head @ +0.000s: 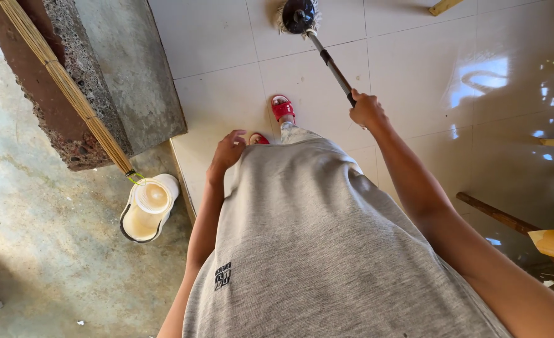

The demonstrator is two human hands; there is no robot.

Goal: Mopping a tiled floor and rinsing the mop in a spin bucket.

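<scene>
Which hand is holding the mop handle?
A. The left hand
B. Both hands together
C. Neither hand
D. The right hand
D: the right hand is closed around the dark mop handle, whose mop head rests on the white tiled floor, while the left hand hangs free beside the grey shirt, holding nothing.

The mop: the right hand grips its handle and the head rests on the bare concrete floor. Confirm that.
One point is wrong. The right hand does grip the mop by its handle, but the head view shows the mop head resting on the glossy white tiled floor, not on the concrete floor, which lies to the left.
</scene>
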